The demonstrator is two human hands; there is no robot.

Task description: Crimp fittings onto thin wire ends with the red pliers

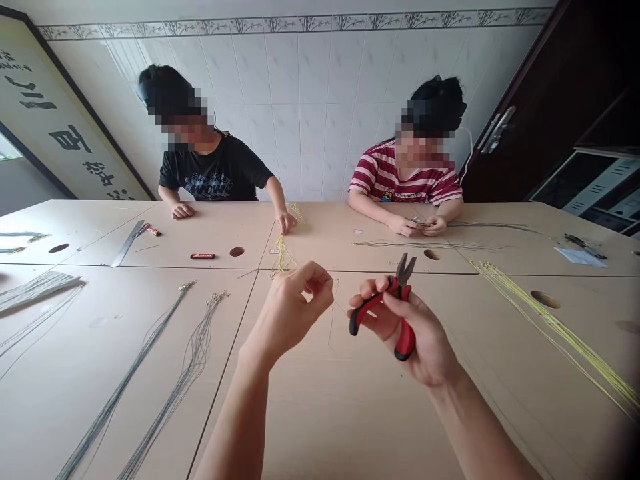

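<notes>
Above the middle of the table, my left hand (299, 303) is closed in a pinch on a thin cord (331, 323). The cord's loose part hangs down between my hands, and its far end is too fine to follow. My right hand (417, 330) is wrapped round a pair of pliers (406, 337) with red and black handles. The plier jaws point upward and stand apart, with nothing seen between them. The two hands are side by side, not touching.
Grey cord bundles (173, 367) lie at the left, yellow cords (560, 320) at the right. Two people sit opposite; one person's hand (285, 223) touches a yellow bundle (281, 252). A metal ruler (129, 243), a lighter (203, 256) and a cable hole (237, 252) are on the table.
</notes>
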